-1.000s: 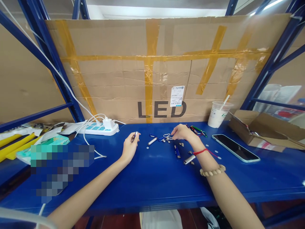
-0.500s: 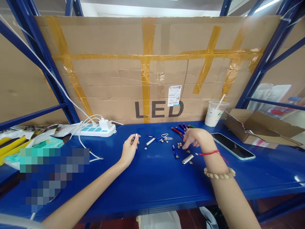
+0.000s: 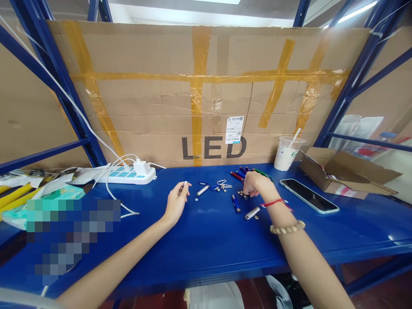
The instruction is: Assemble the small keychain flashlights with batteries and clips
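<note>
A broad brown cardboard panel (image 3: 144, 107), crossed with amber tape and printed LED in black, fills the upper middle of the frame. Below it, a glossy blue metal table (image 3: 193, 244) spreads over the lower half. Toward the right edge sits an open-topped brown cardboard box (image 3: 347, 187), and just left of it lies a black-screened phone in a pale case (image 3: 310, 196).

Two bare hands are at work near the centre. The right hand (image 3: 259, 184) curls downward right of centre, its fingertips bunched. The left hand (image 3: 176, 202), left of centre, has its fingers folded in and its thumb pressed over something.

A stubby silver metal cylinder (image 3: 252, 213) and a slim blue metal tube (image 3: 236, 204) lie just below the right hand; a narrower silver cylinder (image 3: 203, 190) rests between the hands.

Smallest of all, a slim pale-tipped piece (image 3: 185, 184) pokes from the left grip, mostly hidden, and tiny silvery metal bits (image 3: 241, 195) cluster under the right fingertips. Whether one is pinched, I can't tell.

I'd judge the step in hand is picking among those bits; it calls for a light, precise pinch that won't scatter the neighbours.
</note>
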`<state>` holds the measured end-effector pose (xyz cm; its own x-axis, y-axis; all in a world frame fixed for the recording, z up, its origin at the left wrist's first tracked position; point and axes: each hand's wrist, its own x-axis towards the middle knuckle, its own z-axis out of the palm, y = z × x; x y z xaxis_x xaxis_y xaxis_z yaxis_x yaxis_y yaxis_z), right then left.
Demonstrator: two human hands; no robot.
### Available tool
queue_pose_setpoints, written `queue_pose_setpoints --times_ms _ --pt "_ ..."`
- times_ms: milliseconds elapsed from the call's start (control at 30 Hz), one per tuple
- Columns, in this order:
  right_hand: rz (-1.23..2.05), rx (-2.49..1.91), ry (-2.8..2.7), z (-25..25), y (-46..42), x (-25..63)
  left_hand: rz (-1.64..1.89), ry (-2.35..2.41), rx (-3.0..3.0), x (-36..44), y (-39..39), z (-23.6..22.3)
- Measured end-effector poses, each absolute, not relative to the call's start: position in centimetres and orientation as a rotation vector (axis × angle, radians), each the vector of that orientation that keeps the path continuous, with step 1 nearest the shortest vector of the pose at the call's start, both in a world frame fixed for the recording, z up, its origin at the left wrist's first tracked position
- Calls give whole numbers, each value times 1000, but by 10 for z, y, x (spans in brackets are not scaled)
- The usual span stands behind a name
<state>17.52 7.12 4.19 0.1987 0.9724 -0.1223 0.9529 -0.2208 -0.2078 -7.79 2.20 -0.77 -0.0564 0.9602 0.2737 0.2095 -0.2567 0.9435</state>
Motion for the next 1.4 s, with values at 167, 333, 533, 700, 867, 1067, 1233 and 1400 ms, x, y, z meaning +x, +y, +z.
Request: queue_pose_setpoints --times_ms 167,333,533,700,867,1067,1233,1400 --pt "420 -2361 -1839 58 58 161 1396 1260 1503 -78 23 -10" --pt "599 -1958 -1965 50 64 150 1381 1199 1583 -77 23 -11" --pt "288 -1821 -1944 42 70 137 1328 1132 1683 -75 20 -11" --pt "231 -1677 -1983 47 66 131 1283 1120 1723 -73 15 -8" --pt "466 -1539 -1952 43 61 116 1248 1125 1765 -72 14 -8" --pt "861 -1008 -1982 29 60 99 1169 1100 1845 -74 16 -10" --pt "967 -998 -1968 32 54 97 1223 1040 1796 -74 15 -8" --pt "993 -982 -2041 35 51 97 1285 1036 1761 -73 12 -3"
